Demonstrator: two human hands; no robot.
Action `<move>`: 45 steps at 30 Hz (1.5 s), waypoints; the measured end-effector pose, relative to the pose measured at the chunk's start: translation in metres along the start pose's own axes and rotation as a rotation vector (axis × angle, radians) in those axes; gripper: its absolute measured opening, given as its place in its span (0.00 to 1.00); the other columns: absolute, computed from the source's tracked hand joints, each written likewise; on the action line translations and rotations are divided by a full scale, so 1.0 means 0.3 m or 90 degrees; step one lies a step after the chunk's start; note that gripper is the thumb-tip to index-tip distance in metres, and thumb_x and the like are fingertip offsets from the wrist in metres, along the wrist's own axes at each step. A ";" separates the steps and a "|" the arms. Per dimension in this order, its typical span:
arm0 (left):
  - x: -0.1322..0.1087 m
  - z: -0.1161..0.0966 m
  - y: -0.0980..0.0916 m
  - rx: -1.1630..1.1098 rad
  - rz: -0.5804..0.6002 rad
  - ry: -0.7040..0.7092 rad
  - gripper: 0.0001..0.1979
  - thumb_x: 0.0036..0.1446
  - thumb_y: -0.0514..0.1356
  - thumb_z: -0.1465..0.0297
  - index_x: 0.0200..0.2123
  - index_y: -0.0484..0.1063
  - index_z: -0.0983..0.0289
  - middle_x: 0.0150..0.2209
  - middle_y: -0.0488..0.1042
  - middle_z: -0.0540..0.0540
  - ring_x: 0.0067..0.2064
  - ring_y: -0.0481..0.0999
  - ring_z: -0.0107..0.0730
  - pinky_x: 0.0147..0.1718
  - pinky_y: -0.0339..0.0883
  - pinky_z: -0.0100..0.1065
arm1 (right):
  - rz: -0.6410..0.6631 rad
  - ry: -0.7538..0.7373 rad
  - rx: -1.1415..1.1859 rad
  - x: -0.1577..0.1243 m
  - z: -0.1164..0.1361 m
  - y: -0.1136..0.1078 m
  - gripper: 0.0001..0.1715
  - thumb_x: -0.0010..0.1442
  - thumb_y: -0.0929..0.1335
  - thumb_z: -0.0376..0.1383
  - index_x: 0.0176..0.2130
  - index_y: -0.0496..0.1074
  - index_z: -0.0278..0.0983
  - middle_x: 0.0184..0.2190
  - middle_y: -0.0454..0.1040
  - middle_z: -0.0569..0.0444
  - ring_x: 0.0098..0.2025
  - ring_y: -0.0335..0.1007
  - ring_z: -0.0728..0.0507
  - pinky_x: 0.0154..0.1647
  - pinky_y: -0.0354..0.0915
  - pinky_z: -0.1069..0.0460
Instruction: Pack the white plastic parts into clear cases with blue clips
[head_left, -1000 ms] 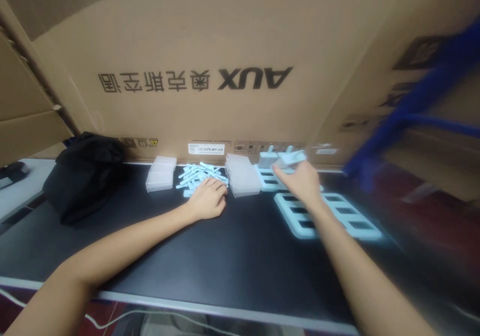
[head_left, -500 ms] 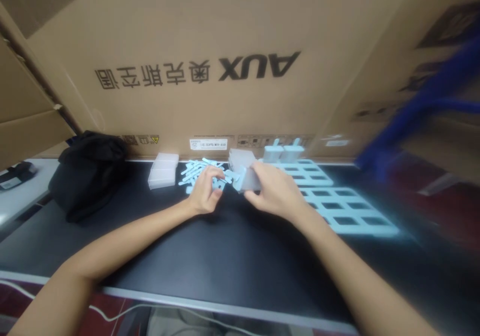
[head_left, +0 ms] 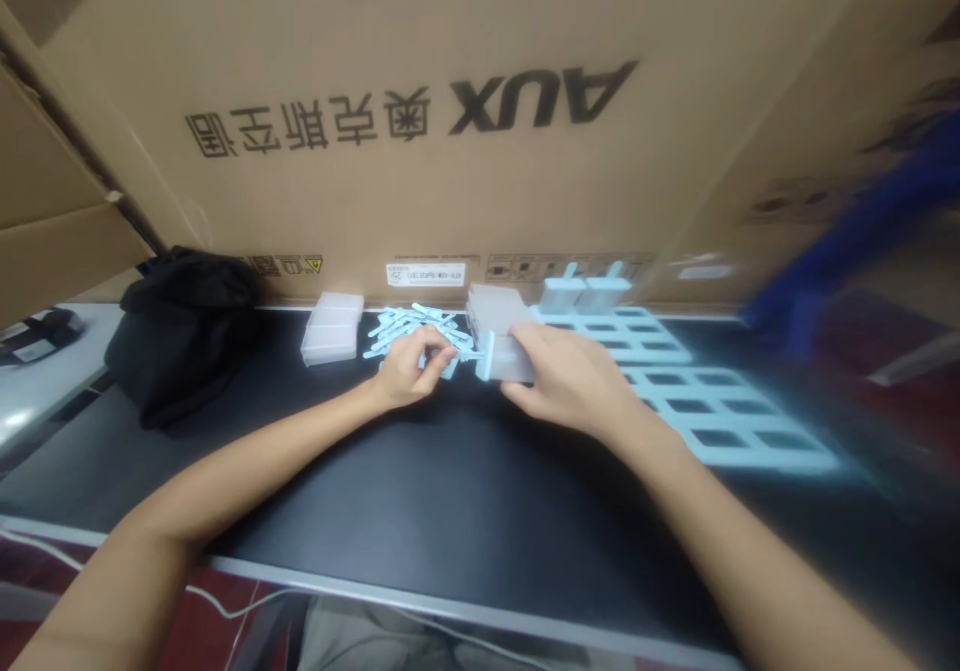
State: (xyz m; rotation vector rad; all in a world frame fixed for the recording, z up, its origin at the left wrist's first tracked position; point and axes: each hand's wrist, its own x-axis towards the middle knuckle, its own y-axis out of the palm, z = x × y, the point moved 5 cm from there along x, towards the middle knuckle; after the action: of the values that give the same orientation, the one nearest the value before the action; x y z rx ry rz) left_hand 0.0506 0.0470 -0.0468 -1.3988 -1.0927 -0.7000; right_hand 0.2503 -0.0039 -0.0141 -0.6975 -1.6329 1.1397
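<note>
My right hand (head_left: 574, 376) grips a translucent popsicle mould (head_left: 511, 359), tilted on its side with its mouth to the left. A light-blue popsicle stick lid (head_left: 486, 356) sits at that mouth, its thin handle pointing left. My left hand (head_left: 411, 366) is closed in a pinch at the end of this handle; the fingertips partly hide it. Behind my left hand lies a pile of light-blue popsicle stick lids (head_left: 397, 323). Close behind the held mould are more translucent moulds (head_left: 495, 305).
Further translucent moulds (head_left: 331, 329) stand left of the pile. At right lie light-blue racks (head_left: 731, 419) with rectangular openings; two moulds with stick lids (head_left: 562, 295) stand upright at the back rack. A black cloth bag (head_left: 180, 336) lies left. A large cardboard box (head_left: 360, 201) closes off the back.
My left hand has closed from a loose curl into a pinch at the stick lid's handle. The held mould now lies more level, its lid facing my left hand. The view has shifted slightly.
</note>
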 end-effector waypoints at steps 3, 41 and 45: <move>-0.015 0.040 -0.011 0.033 0.017 0.036 0.03 0.72 0.57 0.69 0.41 0.65 0.60 0.30 0.73 0.48 0.29 0.73 0.28 0.32 0.68 0.31 | 0.002 0.042 -0.024 0.000 -0.046 0.005 0.12 0.55 0.67 0.42 0.38 0.63 0.41 0.39 0.80 0.47 0.37 0.74 0.38 0.32 0.51 0.49; -0.060 0.018 0.111 0.315 0.510 -0.221 0.10 0.68 0.53 0.66 0.42 0.74 0.62 0.40 0.79 0.56 0.44 0.79 0.42 0.32 0.65 0.36 | -0.028 0.110 -0.018 -0.021 -0.075 0.031 0.42 0.64 0.64 0.66 0.65 0.71 0.46 0.46 0.85 0.46 0.41 0.82 0.30 0.36 0.65 0.46; -0.057 0.020 0.111 0.334 0.496 -0.223 0.11 0.69 0.53 0.67 0.42 0.75 0.63 0.42 0.79 0.58 0.48 0.77 0.44 0.40 0.70 0.39 | -0.047 0.120 -0.032 -0.021 -0.069 0.035 0.44 0.64 0.65 0.67 0.65 0.73 0.44 0.40 0.85 0.45 0.38 0.82 0.31 0.35 0.64 0.46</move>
State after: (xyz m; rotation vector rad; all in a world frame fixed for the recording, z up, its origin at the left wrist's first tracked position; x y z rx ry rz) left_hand 0.0730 0.0527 -0.0767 -1.3491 -0.8017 0.3840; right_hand 0.2712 0.0021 -0.0248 -0.7481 -1.5188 0.9522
